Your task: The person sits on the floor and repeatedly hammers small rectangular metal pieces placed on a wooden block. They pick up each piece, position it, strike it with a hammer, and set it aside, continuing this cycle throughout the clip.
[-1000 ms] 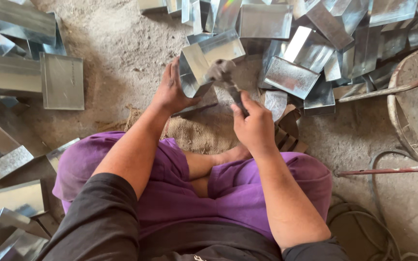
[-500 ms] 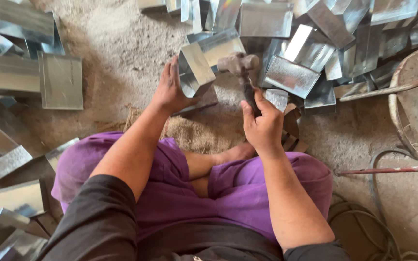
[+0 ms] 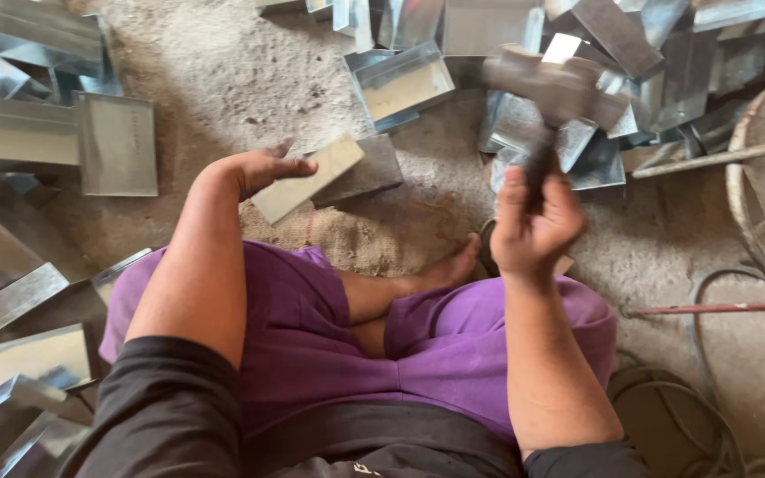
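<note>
The folded sheet-metal piece (image 3: pixel 312 181) lies on the dirt floor (image 3: pixel 223 71) in front of the person's crossed legs, resting on a strip of burlap (image 3: pixel 374 235), its long axis slanting from lower left up to the right. The left hand (image 3: pixel 263 168) pins its near end — fingers laid over the upper edge, a firm grip on the metal. The right hand (image 3: pixel 533 221) is clenched round the dark handle of a hammer (image 3: pixel 551 93), whose blurred head hangs raised above the pile of shiny metal boxes (image 3: pixel 630 53). So the piece lies to the left of the hammer and lower in the view, well apart from it; the left hand is plainly the nearer one. More folded trays (image 3: pixel 117 146) are stacked at the left (their edges catch the light), and a round basin rim (image 3: pixel 754 177) with a thin rod across it sits at the right.
</note>
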